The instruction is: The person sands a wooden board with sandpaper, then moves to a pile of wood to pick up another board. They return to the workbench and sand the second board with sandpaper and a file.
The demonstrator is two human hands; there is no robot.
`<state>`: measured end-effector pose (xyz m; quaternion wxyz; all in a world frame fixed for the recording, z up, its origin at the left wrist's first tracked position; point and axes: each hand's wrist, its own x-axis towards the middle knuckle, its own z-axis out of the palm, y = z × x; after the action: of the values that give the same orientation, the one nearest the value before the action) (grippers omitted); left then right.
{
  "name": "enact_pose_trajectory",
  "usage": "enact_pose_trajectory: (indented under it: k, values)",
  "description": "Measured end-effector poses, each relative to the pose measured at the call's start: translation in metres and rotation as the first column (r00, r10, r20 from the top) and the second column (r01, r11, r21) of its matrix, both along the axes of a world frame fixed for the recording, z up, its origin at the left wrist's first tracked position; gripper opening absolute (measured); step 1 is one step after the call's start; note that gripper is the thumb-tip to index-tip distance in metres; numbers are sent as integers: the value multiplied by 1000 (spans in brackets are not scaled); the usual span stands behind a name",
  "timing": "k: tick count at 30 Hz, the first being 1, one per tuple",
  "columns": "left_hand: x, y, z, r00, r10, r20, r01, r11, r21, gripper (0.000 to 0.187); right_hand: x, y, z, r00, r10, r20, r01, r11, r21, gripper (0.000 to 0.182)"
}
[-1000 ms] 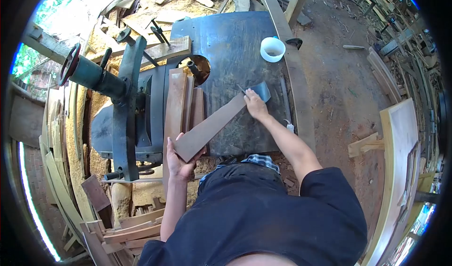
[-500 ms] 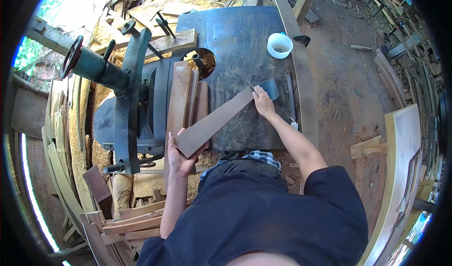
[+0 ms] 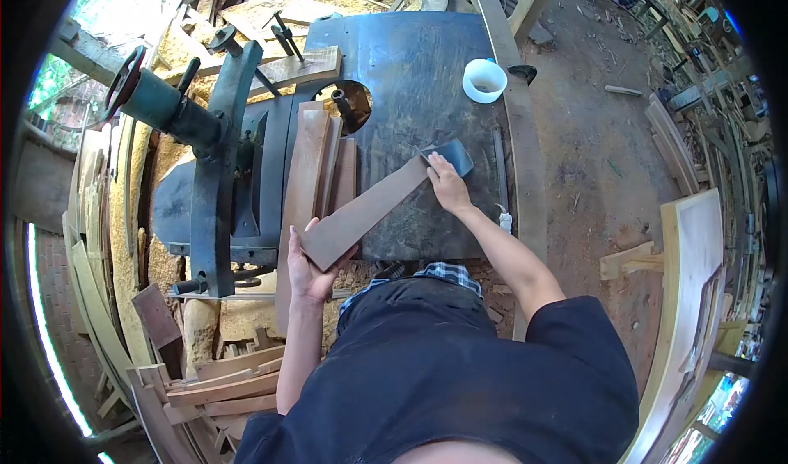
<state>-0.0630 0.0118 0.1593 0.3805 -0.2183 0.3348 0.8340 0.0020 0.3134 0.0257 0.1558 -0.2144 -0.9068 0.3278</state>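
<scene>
A long, tapered brown wooden board (image 3: 365, 211) lies slantwise over the dark metal machine table (image 3: 419, 70). My left hand (image 3: 309, 277) grips its wide near end, thumb on top and fingers underneath. At the narrow far end, my right hand (image 3: 450, 188) holds the board with its fingers across the top edge. Just beyond those fingers sits a flat, shiny blue-grey piece (image 3: 456, 159); what it is I cannot make out. Left of the board, several wooden planks (image 3: 308, 160) rest side by side on the table.
A white plastic container (image 3: 484, 82) stands near the table's right edge, above a dark bar (image 3: 501, 169). The machine's heavy upright frame and handwheel (image 3: 127, 86) rise on the left. Wood offcuts (image 3: 226, 394) lie at lower left, and a framed panel (image 3: 694, 300) leans at right.
The view has shifted slightly, so most things sit a little further left. The board stays between both hands, and the right-hand fingers look somewhat straighter across its far end.
</scene>
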Motion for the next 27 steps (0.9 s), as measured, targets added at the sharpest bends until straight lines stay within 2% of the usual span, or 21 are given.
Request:
enact_pose_trajectory:
  k: [2,3,4,5,6,8,9,11,12,14,15,16,17,18,19,20,22,24,27]
  values:
    - [1,5,5,1000,14,-24,-14,1000,-25,55,-4,-10,-2,998,1,57,2,998,-60,43]
    - [2,6,6,1000,16,-23,-17,1000,-19,55,-4,-32,16,992,126,-3,-126,992,0,41]
    - [2,8,6,999,31,-5,-31,999,-5,55,-6,-56,58,953,301,33,-293,944,-152,42]
    - [2,9,6,999,45,14,-45,999,7,55,-2,-89,65,908,371,-194,-376,927,13,40]
    - [0,5,-2,999,44,17,-44,999,8,55,0,-120,83,840,486,-240,-489,871,52,43]
    - [-9,-9,-24,979,52,197,-74,992,107,54,8,-157,117,649,670,-361,-676,725,130,46]
    - [-7,-11,-21,993,-3,114,-14,989,149,54,6,-155,116,651,666,-364,-673,728,127,46]
    - [-6,-10,-17,997,-8,76,-3,989,149,58,2,-140,111,609,708,-359,-726,679,108,46]
    - [-3,-6,-11,999,-5,39,-1,988,157,61,1,-122,106,694,667,-272,-679,731,60,43]
    - [4,2,3,995,35,97,-51,985,166,56,-5,-76,63,864,478,-157,-476,878,51,37]
    - [5,3,3,994,39,103,-53,988,144,52,-6,-52,45,919,353,-175,-345,936,73,36]
    - [7,2,3,993,42,111,-55,992,117,48,-6,-28,20,966,232,-111,-233,972,0,36]
    - [8,2,-1,993,43,112,-56,992,116,48,-4,-13,-1,990,107,-91,-102,993,59,38]
    - [8,3,-7,997,26,71,-27,1000,10,42,-4,-9,-15,997,59,-51,-55,995,84,41]
    - [7,5,-9,1000,1,28,2,995,-97,38,-6,-20,3,997,72,-29,-71,997,20,41]
    - [5,6,-9,1000,-5,25,8,996,-93,38,-8,-38,20,996,85,-10,-85,995,-42,41]
    - [5,2,-7,996,6,84,0,997,-73,35,-1,-87,50,905,392,-164,-381,920,97,40]
    - [0,-7,-12,996,-4,87,8,999,-51,35,10,-128,87,756,576,-311,-581,809,89,39]
    - [-3,-14,-10,992,12,124,-4,998,-68,35,5,-107,65,752,597,-280,-582,800,144,42]
